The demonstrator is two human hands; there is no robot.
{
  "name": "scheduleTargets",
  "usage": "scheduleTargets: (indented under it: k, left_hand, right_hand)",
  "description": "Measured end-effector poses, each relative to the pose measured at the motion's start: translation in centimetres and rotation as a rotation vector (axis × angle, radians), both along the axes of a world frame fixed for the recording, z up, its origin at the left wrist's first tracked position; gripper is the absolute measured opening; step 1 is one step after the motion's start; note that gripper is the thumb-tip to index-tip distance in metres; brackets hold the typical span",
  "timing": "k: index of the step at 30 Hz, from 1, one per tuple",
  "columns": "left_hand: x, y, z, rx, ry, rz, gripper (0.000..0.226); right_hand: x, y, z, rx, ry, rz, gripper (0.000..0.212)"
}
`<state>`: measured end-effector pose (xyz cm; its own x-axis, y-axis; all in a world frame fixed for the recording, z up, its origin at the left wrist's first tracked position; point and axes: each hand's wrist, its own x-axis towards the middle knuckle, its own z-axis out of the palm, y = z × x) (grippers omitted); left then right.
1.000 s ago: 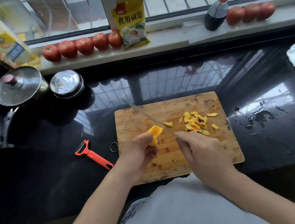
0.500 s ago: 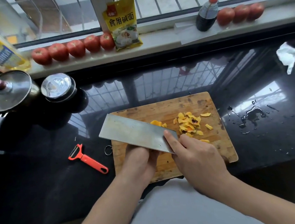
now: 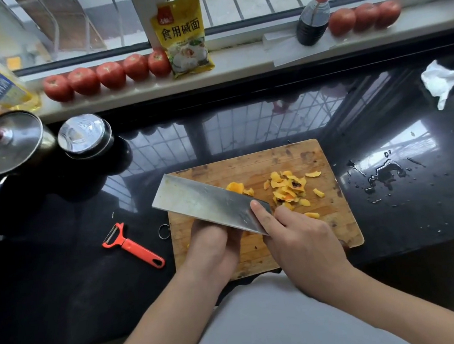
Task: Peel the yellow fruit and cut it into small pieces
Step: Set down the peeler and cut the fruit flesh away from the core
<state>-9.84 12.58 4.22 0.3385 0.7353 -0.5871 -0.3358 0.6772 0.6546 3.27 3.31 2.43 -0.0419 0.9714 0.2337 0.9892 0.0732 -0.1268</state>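
A wooden cutting board (image 3: 287, 155) lies on the black counter. My right hand (image 3: 304, 247) grips the handle of a steel cleaver (image 3: 203, 201), index finger laid along the blade. The blade is tilted, its flat side facing up, and it covers the fingers of my left hand (image 3: 213, 244). That hand is curled over the board's near left part around the yellow fruit, most of which is hidden. A yellow chunk (image 3: 235, 186) shows just past the blade's top edge. Cut yellow scraps (image 3: 287, 188), some with dark spots, are piled right of the blade.
A red peeler (image 3: 132, 246) lies left of the board. Two lidded pots (image 3: 6, 141) (image 3: 85, 136) stand far left. Tomatoes (image 3: 110, 75), a yellow packet (image 3: 182, 35) and a spray bottle (image 3: 313, 21) line the sill. Spilled water (image 3: 382, 174) and a crumpled tissue (image 3: 440, 82) are on the right.
The cleaver has turned from edge-on to its flat side showing and now lies over my left hand, hiding the fruit. Since half a second ago both hands have stayed almost still.
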Motion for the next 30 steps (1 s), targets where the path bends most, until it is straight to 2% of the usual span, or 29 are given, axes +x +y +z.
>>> scheduleTargets:
  k: [4,15,20,25,30]
  left_hand:
    - [0.12,-0.09,0.24,0.014,0.005,0.020,0.029]
    - [0.47,0.08,-0.18,-0.081,0.030,0.044,0.020]
    - [0.41,-0.08,0.14,-0.134,0.002,0.049,0.047]
    - [0.60,-0.09,0.11,-0.168,0.039,0.084,0.023]
    - [0.68,-0.19,0.00,-0.153,0.086,0.063,0.023]
  right_hand:
    - [-0.06,0.10,-0.03,0.001,-0.016,-0.001,0.052]
    - [-0.24,0.17,-0.31,-0.031,-0.030,-0.037,0.053]
    - [-0.35,0.19,-0.46,-0.046,-0.057,-0.047,0.054]
    - [-0.44,-0.01,-0.28,-0.045,-0.048,-0.062,0.055]
    - [-0.51,-0.24,-0.27,-0.057,-0.025,-0.077,0.054]
